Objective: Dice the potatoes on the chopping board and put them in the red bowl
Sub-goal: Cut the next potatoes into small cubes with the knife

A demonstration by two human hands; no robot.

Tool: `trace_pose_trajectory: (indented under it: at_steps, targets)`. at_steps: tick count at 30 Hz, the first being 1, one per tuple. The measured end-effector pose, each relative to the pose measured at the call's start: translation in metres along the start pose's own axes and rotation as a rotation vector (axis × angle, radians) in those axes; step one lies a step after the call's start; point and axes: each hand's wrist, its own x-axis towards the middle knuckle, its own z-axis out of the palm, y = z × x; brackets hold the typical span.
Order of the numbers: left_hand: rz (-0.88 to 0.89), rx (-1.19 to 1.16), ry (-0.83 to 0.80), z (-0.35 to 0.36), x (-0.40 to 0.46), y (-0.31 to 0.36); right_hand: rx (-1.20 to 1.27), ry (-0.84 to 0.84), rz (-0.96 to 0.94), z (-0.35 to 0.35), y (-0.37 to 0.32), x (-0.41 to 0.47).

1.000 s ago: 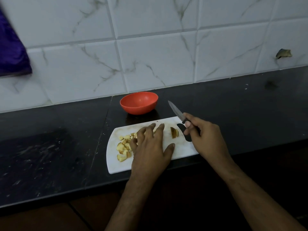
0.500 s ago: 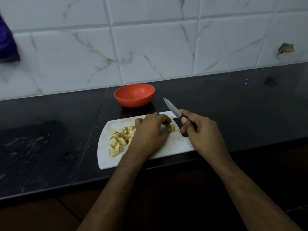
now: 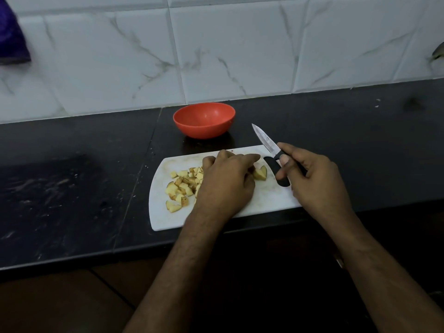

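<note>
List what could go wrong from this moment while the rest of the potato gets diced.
1. The left hand covers the larger uncut potato piece close to the small black-handled knife held by the right hand; a cut here may nick its fingers.
2. The white plastic chopping board reaches the dark counter's front edge; pressure might tip it.
3. The empty red bowl sits behind the board, so the yellow diced potato cubes could spill in transfer.

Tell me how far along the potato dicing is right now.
Mostly done: a pile of diced potato lies on the chopping board. In hand: the left hand is curled over a larger potato piece beside the pile, while the right hand holds the knife, blade raised off the board. Left: dicing that piece and moving everything into the red bowl, which looks empty.
</note>
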Motion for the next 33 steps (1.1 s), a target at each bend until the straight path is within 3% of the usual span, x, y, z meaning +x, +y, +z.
trace_pose_trajectory:
  at_steps: [9,14,17,19,22,27,33]
  targets:
    - [-0.029,-0.006,0.019,0.0,0.003,0.003,-0.001,0.02,0.019,0.0,0.0,-0.001]
    - [-0.065,-0.076,0.329,-0.007,-0.006,0.001,-0.037,0.017,0.025,0.0,-0.002,-0.002]
    - [0.016,-0.196,0.448,-0.012,-0.013,0.002,-0.038,0.018,0.025,-0.001,-0.003,-0.001]
    - [0.104,-0.205,0.351,-0.013,-0.023,0.005,-0.03,0.018,0.027,-0.001,-0.003,-0.001]
    - [0.222,-0.007,0.209,-0.011,-0.036,0.009,-0.047,0.027,0.025,0.0,-0.004,-0.002]
    - [0.163,-0.312,-0.027,-0.013,-0.043,-0.006,-0.051,0.033,0.025,0.0,-0.005,-0.003]
    - [0.09,-0.216,-0.074,-0.024,-0.046,-0.007,-0.045,0.028,0.023,0.0,-0.004,-0.003]
